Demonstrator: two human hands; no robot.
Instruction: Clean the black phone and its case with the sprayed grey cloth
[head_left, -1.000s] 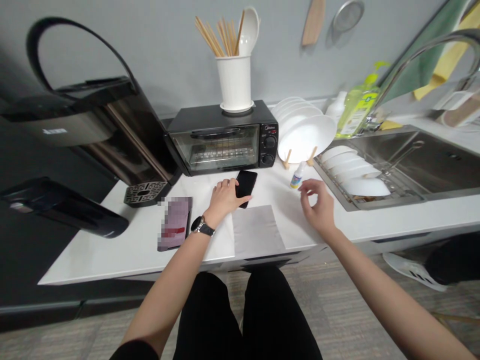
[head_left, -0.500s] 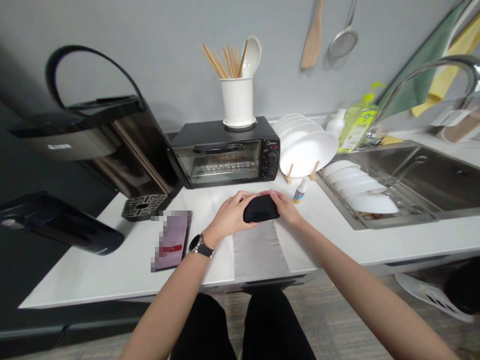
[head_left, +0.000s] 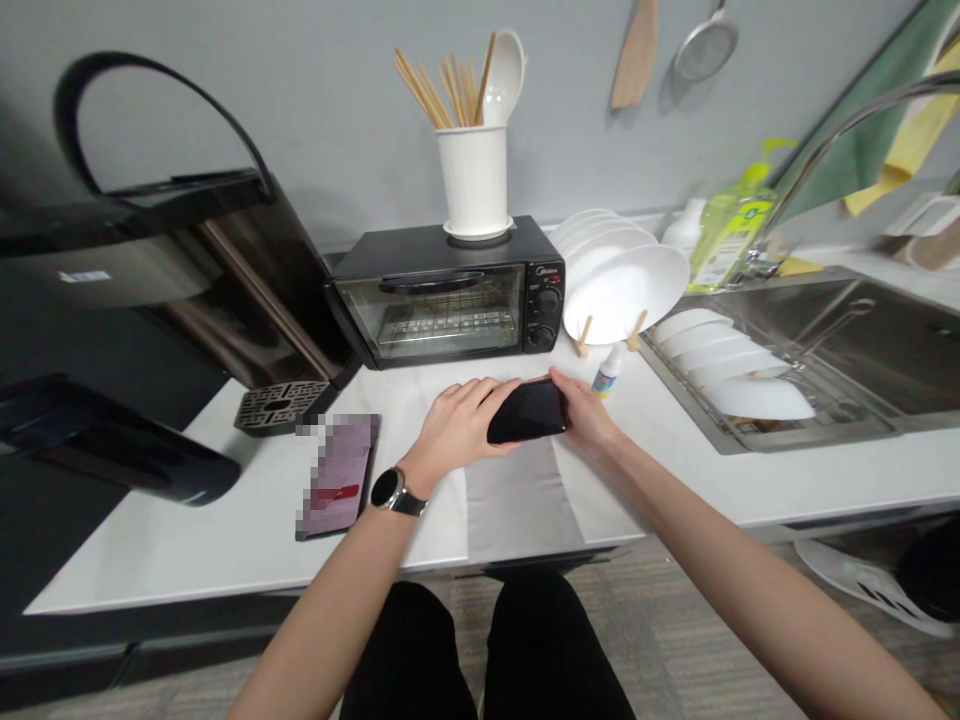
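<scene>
Both ends of the black phone (head_left: 528, 411) gripped, your left hand (head_left: 466, 425) and right hand (head_left: 586, 412) curled round it by the far edge of the cloth (head_left: 519, 505); hold lightly by the rims, right hand clear of the bottle (head_left: 608, 371) on the worktop (head_left: 210, 540)

One head-worn camera looks forward and steeply down at the bare left hand (head_left: 463, 428) and bare right hand (head_left: 589, 413). From close above the near edge of the flat white bench (head_left: 225, 535), it spans from the tall, dark metallic machine (head_left: 251, 290) at left to the rectangular stainless-steel sink (head_left: 892, 350) at right, facing the plain grey wall (head_left: 300, 80) at the far side.
</scene>
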